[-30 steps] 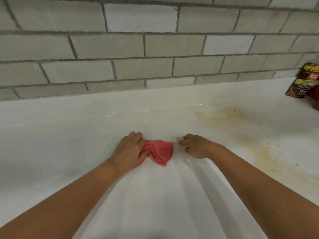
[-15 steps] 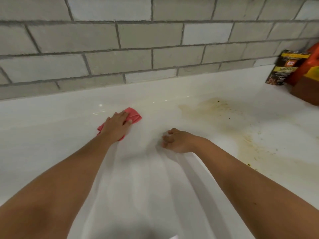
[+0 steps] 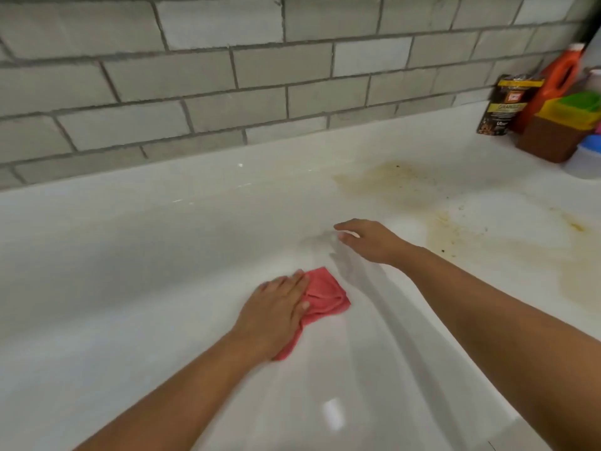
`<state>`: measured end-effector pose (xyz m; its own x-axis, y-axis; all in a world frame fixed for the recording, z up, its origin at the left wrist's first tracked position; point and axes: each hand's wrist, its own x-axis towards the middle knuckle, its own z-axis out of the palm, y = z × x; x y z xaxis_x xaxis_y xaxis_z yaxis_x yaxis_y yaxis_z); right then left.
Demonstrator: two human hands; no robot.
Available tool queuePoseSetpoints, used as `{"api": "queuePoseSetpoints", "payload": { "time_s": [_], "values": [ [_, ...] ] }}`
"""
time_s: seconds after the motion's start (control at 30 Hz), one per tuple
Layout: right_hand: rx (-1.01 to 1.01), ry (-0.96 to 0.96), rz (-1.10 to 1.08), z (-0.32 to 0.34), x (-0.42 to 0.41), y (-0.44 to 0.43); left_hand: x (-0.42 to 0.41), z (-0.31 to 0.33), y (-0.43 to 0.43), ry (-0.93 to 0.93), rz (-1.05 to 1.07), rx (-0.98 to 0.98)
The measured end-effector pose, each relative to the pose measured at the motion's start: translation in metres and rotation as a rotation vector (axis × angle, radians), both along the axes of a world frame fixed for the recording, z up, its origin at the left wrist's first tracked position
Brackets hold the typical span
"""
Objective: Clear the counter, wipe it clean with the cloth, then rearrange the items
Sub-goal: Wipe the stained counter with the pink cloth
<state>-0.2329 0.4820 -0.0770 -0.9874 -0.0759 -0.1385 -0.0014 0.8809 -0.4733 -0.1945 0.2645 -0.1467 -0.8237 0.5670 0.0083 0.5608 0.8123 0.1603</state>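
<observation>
One cloth [image 3: 326,293] — left hand [image 3: 275,309] pressing, one counter [image 3: 130,255]

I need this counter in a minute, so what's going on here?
A person is wiping the white counter with a pink cloth, pressed flat under the left hand. The right hand is open beside it, holding nothing; whether it touches the surface is unclear. Yellow-brown stains to the right are not yet wiped. A dark pouch, an orange bottle and some tubs stand in the far right corner by the tiled wall.
</observation>
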Motion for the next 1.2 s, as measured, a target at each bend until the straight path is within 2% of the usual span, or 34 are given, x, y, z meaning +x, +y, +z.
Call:
{"api": "queuePoseSetpoints", "payload": {
  "time_s": [0.07, 0.13, 0.3, 0.37, 0.43, 0.5, 0.57, 0.6, 0.7, 0.77, 0.83, 0.9, 0.97, 1.07, 1.2],
  "values": [
    [0.019, -0.001, -0.031, 0.002, 0.026, 0.008, -0.03, 0.002, -0.009, 0.076, 0.113, -0.068],
    [0.034, -0.009, -0.061, 0.004, 0.055, 0.018, -0.047, 0.001, -0.01, 0.072, 0.178, -0.095],
    [-0.039, -0.023, -0.198, -0.005, 0.116, 0.043, -0.022, 0.005, 0.031, -0.019, 0.218, 0.019],
    [-0.059, -0.015, -0.231, -0.01, 0.128, 0.048, 0.025, 0.006, 0.058, -0.058, 0.139, 0.09],
    [-0.068, -0.006, -0.242, -0.014, 0.136, 0.052, 0.087, 0.003, 0.076, 0.072, -0.078, 0.174],
    [-0.057, -0.017, -0.244, -0.015, 0.144, 0.058, 0.142, 0.01, 0.077, 0.032, -0.236, 0.127],
    [-0.042, -0.022, -0.249, -0.014, 0.153, 0.067, 0.152, 0.006, 0.065, -0.005, -0.288, 0.112],
    [-0.037, -0.022, -0.256, -0.013, 0.158, 0.072, 0.145, 0.008, 0.056, -0.088, -0.254, 0.052],
    [0.042, -0.061, -0.27, -0.015, 0.175, 0.096, 0.101, 0.005, 0.032, 0.001, 0.031, 0.043],
    [0.122, -0.099, -0.285, -0.02, 0.185, 0.117, 0.076, 0.004, 0.029, -0.01, 0.267, 0.039],
    [0.161, -0.127, -0.333, -0.025, 0.196, 0.138, 0.067, 0.005, 0.047, -0.003, 0.422, 0.013],
    [0.184, -0.158, -0.361, -0.03, 0.207, 0.153, 0.073, 0.008, 0.08, -0.021, 0.478, 0.018],
    [0.232, -0.202, -0.333, -0.037, 0.214, 0.16, 0.092, 0.008, 0.116, -0.03, 0.42, 0.048],
    [0.293, -0.223, -0.286, -0.044, 0.218, 0.163, 0.142, 0.011, 0.157, -0.045, 0.221, 0.071],
    [0.323, -0.22, -0.234, -0.046, 0.22, 0.166, 0.173, 0.007, 0.139, -0.09, 0.143, 0.106]
  ]
}}
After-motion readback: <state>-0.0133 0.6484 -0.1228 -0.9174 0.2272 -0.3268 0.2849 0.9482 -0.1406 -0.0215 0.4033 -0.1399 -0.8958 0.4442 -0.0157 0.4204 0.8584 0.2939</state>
